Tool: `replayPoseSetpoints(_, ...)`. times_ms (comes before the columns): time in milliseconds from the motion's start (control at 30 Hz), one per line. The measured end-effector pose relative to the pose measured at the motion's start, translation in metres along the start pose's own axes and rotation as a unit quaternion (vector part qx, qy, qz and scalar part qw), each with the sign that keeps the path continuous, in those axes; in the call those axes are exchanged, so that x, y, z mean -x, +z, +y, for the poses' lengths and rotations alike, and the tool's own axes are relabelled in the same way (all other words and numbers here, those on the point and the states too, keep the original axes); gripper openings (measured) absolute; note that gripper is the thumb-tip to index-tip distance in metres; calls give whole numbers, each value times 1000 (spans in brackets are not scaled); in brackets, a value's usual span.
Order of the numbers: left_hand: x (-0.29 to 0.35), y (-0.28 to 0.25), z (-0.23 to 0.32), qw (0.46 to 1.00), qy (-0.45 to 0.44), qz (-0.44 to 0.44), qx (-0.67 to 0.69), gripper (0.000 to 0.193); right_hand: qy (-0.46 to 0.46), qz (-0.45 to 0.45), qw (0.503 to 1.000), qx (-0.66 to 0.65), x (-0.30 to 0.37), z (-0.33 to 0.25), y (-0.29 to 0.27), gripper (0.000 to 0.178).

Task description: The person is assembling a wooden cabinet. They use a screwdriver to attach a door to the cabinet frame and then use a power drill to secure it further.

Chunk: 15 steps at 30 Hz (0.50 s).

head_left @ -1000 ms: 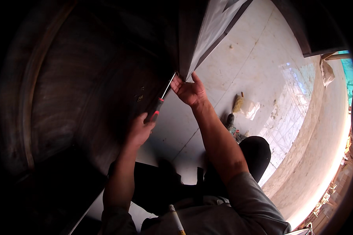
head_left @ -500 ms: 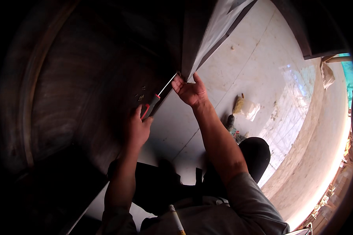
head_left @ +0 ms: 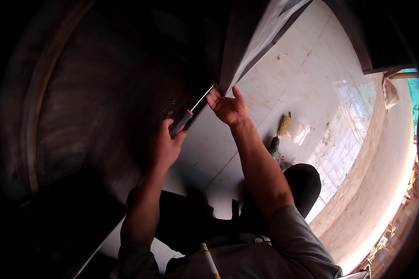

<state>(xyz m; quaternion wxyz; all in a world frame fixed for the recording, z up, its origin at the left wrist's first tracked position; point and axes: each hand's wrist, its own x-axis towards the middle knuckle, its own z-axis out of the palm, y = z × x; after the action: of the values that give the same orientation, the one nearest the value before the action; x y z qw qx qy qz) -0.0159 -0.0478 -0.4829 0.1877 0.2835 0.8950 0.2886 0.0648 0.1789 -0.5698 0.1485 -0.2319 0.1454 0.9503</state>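
My left hand (head_left: 166, 146) is closed round the red-and-dark handle of a screwdriver (head_left: 185, 120). Its thin metal shaft slants up and right, and the tip meets the low corner of a dark-edged door panel (head_left: 235, 49). Whatever sits at the tip is too small and dark to make out. From the other side my right hand (head_left: 230, 110), palm up, cups that same corner, with the panel's edge between thumb and fingers. The fingertips are close beside the screwdriver tip. Several small screws (head_left: 169, 113) lie on the dark wooden surface (head_left: 121, 116) left of the handle.
On the pale tiled floor (head_left: 228, 144) to the right lies a power drill (head_left: 274, 148), beside a tan bristly bundle (head_left: 284, 123) and a clear plastic bag (head_left: 300, 133). My bent knee (head_left: 305, 181) is near the drill. A cigarette (head_left: 210, 260) juts up at the lower edge.
My left hand has shifted its hold on the screwdriver handle, which shows turned about its length. The whole view has moved slightly; my right hand stays at the panel's corner.
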Motion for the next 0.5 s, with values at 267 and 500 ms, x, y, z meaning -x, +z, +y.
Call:
replayPoseSetpoints(267,-12,-11,-2,913,-231,-221,253,31,8,-17,1000,-1,0,-2,-1,60)
replayPoseSetpoints(500,-1,-7,20,997,49,-7,-62,50,8,-18,1000,5,2,-1,-1,59)
